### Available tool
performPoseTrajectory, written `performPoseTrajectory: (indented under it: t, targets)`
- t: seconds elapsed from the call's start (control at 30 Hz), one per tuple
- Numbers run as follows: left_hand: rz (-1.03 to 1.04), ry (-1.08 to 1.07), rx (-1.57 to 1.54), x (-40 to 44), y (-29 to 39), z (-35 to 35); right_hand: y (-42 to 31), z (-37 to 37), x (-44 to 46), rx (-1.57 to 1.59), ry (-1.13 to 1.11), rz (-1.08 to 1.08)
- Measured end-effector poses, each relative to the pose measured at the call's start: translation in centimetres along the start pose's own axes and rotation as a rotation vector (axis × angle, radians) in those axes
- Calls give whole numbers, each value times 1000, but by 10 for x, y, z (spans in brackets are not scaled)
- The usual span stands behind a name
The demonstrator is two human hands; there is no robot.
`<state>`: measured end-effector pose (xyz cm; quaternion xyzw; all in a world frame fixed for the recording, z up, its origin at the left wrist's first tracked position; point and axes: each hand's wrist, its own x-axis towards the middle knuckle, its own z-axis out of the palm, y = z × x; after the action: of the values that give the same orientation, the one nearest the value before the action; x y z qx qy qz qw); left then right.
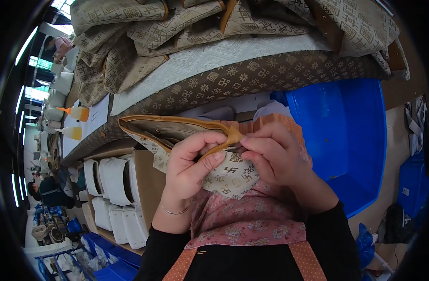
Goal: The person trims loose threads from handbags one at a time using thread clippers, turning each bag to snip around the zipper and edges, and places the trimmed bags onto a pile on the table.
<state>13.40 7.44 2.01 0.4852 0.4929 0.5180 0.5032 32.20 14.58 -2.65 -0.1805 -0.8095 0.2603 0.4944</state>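
A cream patterned fabric bag piece point(231, 180) with a tan-brown edge and a zipper lies across my lap, its mouth gaping toward the left. My left hand point(191, 164) pinches the bag's tan trim near its right end. Close beside it, my right hand point(275, 154) has thumb and fingers pressed together on the same corner, at a folded tan tab point(233, 136). What exactly sits between the right fingertips is partly hidden. The beige lining shows inside the bag.
Patterned bags point(153, 28) are heaped on the table beyond a brown patterned cloth point(224, 79). A large blue bin point(336, 140) stands at right. White pieces fill a cardboard box point(149, 187). Two glue bottles point(79, 114) stand at left; people point(53, 189) are farther off.
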Motion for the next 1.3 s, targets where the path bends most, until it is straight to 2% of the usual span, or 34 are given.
performPoseTrajectory:
  t: [0.07, 0.13, 0.57, 0.77, 0.83, 0.87, 0.93, 1.07, 1.13, 1.17, 1.23, 1.3]
  targets:
    - [4, -11, 0, 0, 0, 0, 1, 0, 1, -10, -8, -9]
    - [6, -15, -11, 1, -1, 0, 2, 1, 4, -18, 95, -33]
    - [2, 4, -60, -1, -1, 8, 4, -1, 0, -21, 50, -49]
    - [-7, 14, 45, -2, 7, 6, -1, -3, -6, 1, 33, 6]
    - [150, -108, 479, 0, 19, 0, -4, -8, -10, 222, 31, 114]
    - [147, -110, 479, 4, 24, -2, -5, -10, -12, 223, 33, 117]
    - [469, -191, 756, 15, 33, -4, -6, -12, -18, 368, -73, 185]
    - [377, -151, 632, 23, 42, 19, -3, -5, -32, 499, -79, 253]
    - [108, -85, 635, 21, 50, 29, -1, -6, -36, 586, -92, 297]
    - [104, -92, 639, 22, 48, 29, -1, -6, -38, 588, -84, 301]
    - [133, -300, 805, 24, 44, 24, 1, -6, -42, 627, -101, 305]
    - [191, -375, 858, 25, 48, 24, -1, -11, -42, 631, -141, 313]
